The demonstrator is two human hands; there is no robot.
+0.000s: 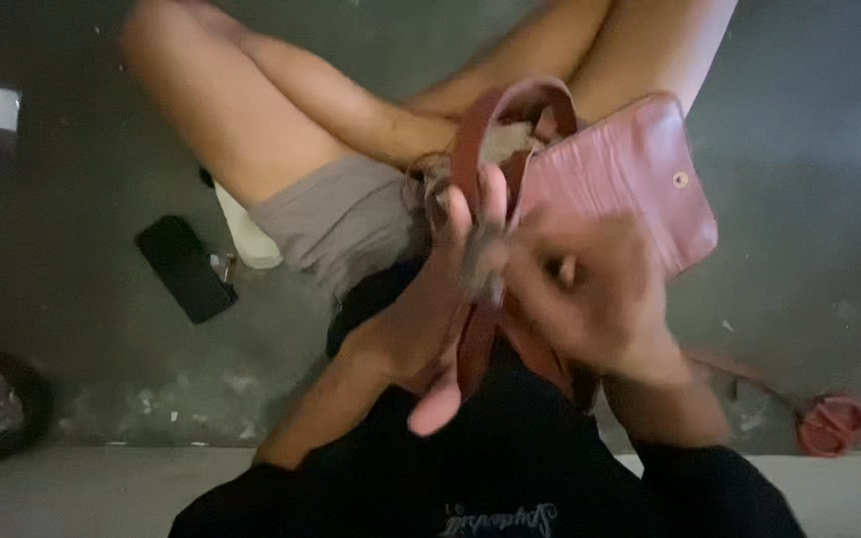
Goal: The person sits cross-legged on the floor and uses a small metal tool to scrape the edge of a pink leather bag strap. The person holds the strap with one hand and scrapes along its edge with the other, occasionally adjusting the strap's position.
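Two hands, one bag: we record a reddish-brown leather bag (pixel 640 169) with a front flap and a small round snap, held up in front of our chest, above a grey concrete floor (pixel 809 259).

Strap: a brown leather strap (pixel 472 149) rises in a loop above the bag's left side and runs down between our hands toward the body; its long axis lies roughly up and down in the view.

Left hand (pixel 450 299): fingers spread and extended, palm against the strap; whether it pinches the strap we cannot tell, the picture being blurred.

Right hand (pixel 580 289): curled loosely, just below the bag's flap, the nearer of the two to the bag; its grip we cannot make out either.

Surroundings: another person's bare legs (pixel 251 110) beyond the bag, a dark flat phone (pixel 183 267) on the floor to the left, and a red round object (pixel 831 423) on the floor at lower right.
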